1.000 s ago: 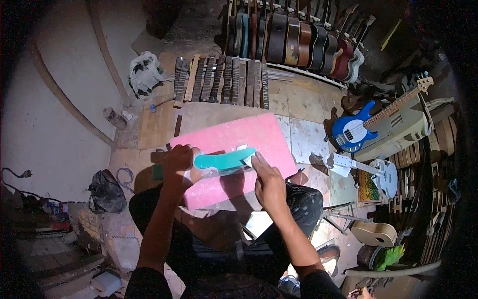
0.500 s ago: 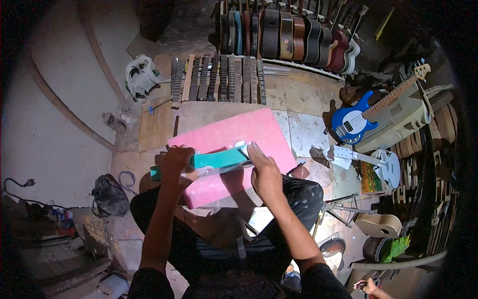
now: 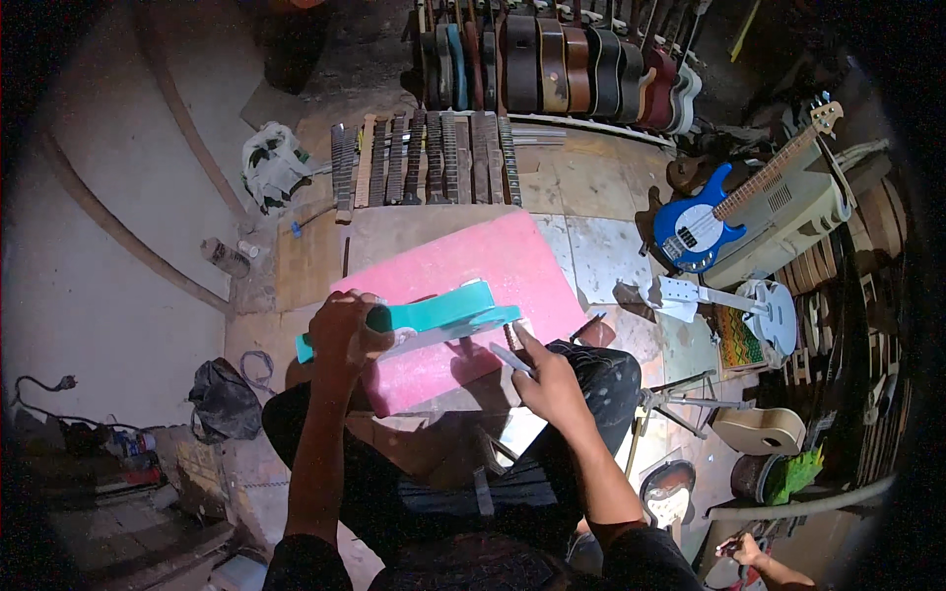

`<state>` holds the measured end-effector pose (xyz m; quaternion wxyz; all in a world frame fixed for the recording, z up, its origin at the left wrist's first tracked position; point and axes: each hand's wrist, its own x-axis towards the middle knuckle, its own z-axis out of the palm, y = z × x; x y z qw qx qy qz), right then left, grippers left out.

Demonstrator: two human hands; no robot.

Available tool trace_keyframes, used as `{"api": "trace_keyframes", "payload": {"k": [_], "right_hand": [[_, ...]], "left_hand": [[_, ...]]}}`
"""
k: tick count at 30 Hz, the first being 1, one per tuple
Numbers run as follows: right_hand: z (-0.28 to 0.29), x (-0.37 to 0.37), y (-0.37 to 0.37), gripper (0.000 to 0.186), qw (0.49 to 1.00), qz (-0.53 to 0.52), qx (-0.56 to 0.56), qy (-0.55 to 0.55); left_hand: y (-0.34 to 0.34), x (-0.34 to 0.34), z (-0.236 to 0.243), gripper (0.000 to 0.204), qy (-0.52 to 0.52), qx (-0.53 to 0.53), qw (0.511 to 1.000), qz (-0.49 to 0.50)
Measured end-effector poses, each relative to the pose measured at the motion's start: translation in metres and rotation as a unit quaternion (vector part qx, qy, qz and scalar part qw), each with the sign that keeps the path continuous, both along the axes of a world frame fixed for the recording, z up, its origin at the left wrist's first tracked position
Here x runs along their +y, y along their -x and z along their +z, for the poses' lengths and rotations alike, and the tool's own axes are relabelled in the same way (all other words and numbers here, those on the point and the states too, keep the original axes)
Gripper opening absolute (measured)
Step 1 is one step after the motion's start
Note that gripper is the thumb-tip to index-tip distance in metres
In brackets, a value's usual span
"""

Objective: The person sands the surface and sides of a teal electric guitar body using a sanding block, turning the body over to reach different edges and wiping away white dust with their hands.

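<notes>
A teal guitar body (image 3: 448,307) stands on edge over a pink foam-like slab (image 3: 443,379) in front of me. Its curved side faces up, and a paler, dusty face shows towards me. My left hand (image 3: 345,330) is wrapped round its left part and hides some of it. Just off the body's right end, my right hand (image 3: 554,384) is closed on a small pale flat piece (image 3: 508,357) like folded sandpaper; the fingers partly cover it.
Several fretted necks (image 3: 429,158) lie in a row beyond the slab, before a rack of guitars (image 3: 552,64). To the right are a blue bass (image 3: 700,222) and a white guitar (image 3: 769,320). Another person's hand (image 3: 746,552) shows at lower right.
My right hand has drawn off the teal body's top edge, down and to the right, with the pale piece. The body's right end now shows; my left hand keeps its grip.
</notes>
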<state>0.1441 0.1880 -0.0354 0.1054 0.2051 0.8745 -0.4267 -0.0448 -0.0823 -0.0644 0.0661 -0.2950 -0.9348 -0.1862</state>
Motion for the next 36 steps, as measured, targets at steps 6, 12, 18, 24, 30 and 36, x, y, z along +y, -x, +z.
{"api": "trace_keyframes", "payload": {"k": [6, 12, 18, 24, 30, 36], "right_hand": [[-0.013, -0.015, 0.023, 0.091, 0.99, 0.056, 0.126, -0.039], [-0.014, -0.014, 0.055, 0.09, 0.987, 0.048, 0.115, -0.1], [-0.002, -0.025, 0.012, 0.078, 0.994, 0.063, 0.065, -0.064], [-0.025, -0.007, -0.005, 0.047, 0.992, -0.021, 0.123, 0.013], [-0.093, -0.025, 0.025, 0.055, 0.936, -0.161, 0.178, 0.259], [-0.13, -0.049, 0.045, 0.056, 0.958, -0.087, 0.251, 0.109]], "left_hand": [[0.002, 0.005, 0.005, 0.074, 0.053, -0.011, 0.998, 0.02], [0.001, 0.005, -0.005, 0.071, -0.017, 0.02, 1.0, 0.005], [-0.005, 0.003, 0.007, 0.067, 0.001, 0.022, 1.0, -0.004], [-0.003, 0.004, 0.002, 0.068, 0.001, 0.047, 0.999, 0.01], [0.003, 0.0, -0.014, 0.07, -0.039, 0.073, 0.996, -0.017], [-0.003, 0.008, 0.007, 0.077, 0.017, 0.016, 1.0, 0.021]]}}
